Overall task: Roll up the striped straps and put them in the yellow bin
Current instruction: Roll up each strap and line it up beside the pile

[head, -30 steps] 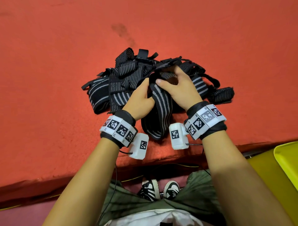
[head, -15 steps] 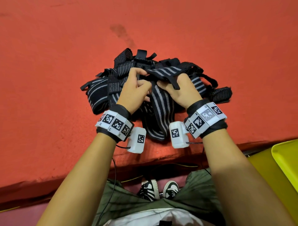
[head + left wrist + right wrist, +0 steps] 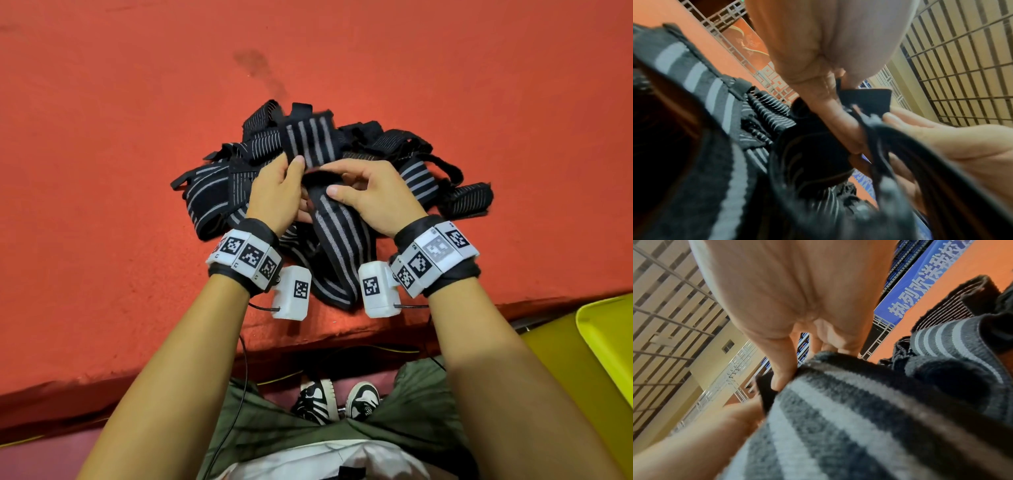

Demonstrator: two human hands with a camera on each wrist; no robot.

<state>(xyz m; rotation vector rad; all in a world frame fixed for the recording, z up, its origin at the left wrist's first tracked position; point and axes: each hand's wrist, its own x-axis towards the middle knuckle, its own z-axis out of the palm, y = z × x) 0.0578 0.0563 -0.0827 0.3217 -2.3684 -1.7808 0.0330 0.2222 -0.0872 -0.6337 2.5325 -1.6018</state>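
Strap end (image 3: 310, 142) now flipped up, both hands' fingers (image 3: 344, 169) pinching it — pile (image 3: 205, 198) beneath partly hidden.

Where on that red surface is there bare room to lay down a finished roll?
Bare red mat spreads left of the strap pile, beyond it, and to its right above the yellow bin. The middle is crowded: left hand and right hand work one striped strap there.
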